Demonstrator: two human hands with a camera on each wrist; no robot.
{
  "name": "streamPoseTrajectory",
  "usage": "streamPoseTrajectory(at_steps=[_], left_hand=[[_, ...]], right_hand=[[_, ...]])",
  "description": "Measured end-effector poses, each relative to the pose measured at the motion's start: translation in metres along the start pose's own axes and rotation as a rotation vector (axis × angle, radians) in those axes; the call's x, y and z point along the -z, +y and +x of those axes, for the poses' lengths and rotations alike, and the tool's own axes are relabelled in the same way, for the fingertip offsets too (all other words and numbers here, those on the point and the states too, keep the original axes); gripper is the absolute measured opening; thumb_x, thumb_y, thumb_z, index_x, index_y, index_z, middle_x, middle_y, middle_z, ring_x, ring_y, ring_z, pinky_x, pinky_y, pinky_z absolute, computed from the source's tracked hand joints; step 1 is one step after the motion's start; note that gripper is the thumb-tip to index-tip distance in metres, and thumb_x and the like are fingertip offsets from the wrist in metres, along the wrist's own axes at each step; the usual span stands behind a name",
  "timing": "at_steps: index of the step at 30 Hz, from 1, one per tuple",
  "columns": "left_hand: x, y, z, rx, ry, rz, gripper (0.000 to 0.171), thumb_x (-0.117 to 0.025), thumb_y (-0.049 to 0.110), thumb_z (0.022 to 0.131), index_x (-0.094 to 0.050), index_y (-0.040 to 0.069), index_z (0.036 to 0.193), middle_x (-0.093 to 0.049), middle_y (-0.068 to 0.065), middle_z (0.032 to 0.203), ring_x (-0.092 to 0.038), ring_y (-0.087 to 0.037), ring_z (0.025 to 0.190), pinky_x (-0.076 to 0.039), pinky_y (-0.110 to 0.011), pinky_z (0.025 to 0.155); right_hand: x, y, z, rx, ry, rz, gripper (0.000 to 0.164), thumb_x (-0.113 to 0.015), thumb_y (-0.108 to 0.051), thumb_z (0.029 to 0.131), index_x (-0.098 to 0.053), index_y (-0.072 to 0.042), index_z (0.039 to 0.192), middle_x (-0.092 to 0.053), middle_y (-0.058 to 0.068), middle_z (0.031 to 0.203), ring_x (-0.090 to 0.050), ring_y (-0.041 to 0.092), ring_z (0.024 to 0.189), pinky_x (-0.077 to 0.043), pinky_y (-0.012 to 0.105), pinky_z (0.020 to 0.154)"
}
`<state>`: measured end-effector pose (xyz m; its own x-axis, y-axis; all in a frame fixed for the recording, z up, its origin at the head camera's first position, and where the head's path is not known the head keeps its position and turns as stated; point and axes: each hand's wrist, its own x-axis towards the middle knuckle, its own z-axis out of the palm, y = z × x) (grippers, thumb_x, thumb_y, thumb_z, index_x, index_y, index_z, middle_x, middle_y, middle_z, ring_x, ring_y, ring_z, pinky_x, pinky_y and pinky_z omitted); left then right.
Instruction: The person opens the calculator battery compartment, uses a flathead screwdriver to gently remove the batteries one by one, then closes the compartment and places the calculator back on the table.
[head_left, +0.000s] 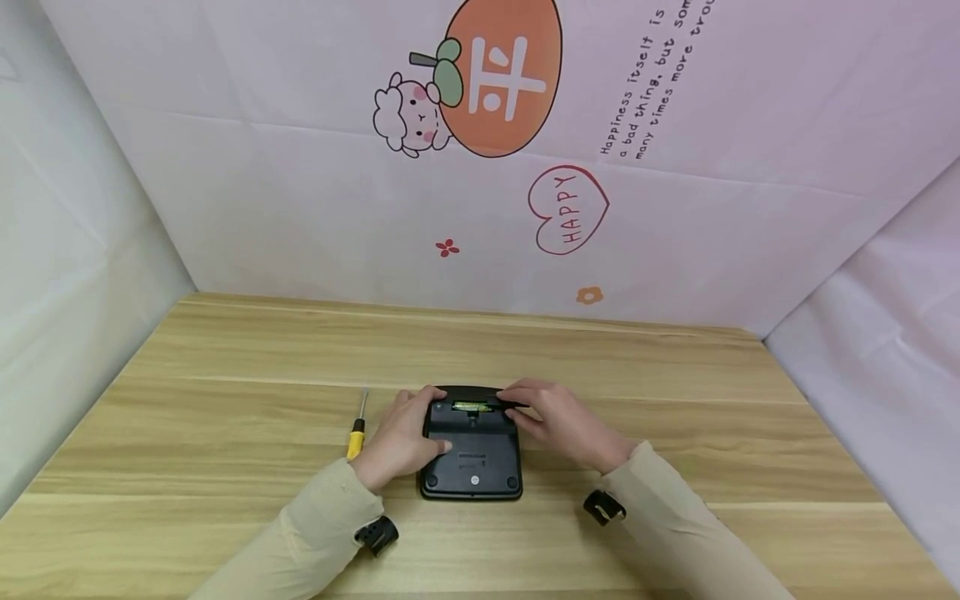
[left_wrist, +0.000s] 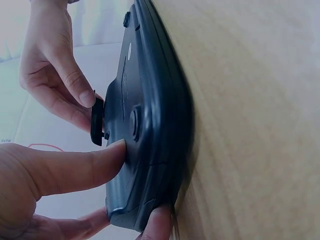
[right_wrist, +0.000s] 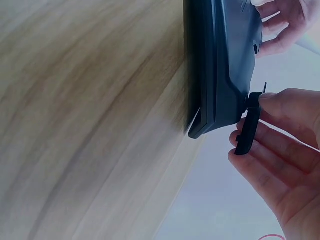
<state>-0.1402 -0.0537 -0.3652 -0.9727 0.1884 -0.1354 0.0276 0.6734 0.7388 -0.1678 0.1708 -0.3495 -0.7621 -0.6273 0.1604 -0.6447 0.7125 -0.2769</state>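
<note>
A black device [head_left: 472, 462], shaped like a desk calculator, lies back side up on the wooden table; its front is hidden. In its uncovered battery compartment sits a yellow-green battery [head_left: 471, 407]. My left hand [head_left: 401, 435] grips the device by its left side, thumb [left_wrist: 95, 165] on the back and fingers round the edge. Between thumb and fingers, my right hand [head_left: 562, 421] pinches a small black battery cover [right_wrist: 248, 127] at the upper right of the device. In the right wrist view the cover stands tilted, close to the compartment; whether it touches cannot be told.
To the left of my left hand lies a screwdriver [head_left: 357, 437] with a yellow and black handle, its tip pointing away. A printed white cloth [head_left: 300, 208] rises behind the table [head_left: 645, 375], and white cloth hangs at both sides.
</note>
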Motion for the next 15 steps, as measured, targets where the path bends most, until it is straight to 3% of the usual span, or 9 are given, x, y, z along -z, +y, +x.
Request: streamPoseTrajectory(at_steps=[15], left_hand=[[-0.0003,0.0013,-0.0003,0.017,-0.006,-0.005,0.063,-0.076,0.007,0.079,-0.049,0.010,0.136,-0.045,-0.021,0.132,-0.049,-0.036,0.118,-0.042,-0.052,0.096]], right_hand=[[0.0024,0.0061,-0.0052,0.023,0.021,-0.014,0.024,-0.067,-0.006,0.089,-0.068,-0.002,0.113,-0.069,0.010,0.109,-0.067,0.021,0.100,-0.054,0.034,0.083]])
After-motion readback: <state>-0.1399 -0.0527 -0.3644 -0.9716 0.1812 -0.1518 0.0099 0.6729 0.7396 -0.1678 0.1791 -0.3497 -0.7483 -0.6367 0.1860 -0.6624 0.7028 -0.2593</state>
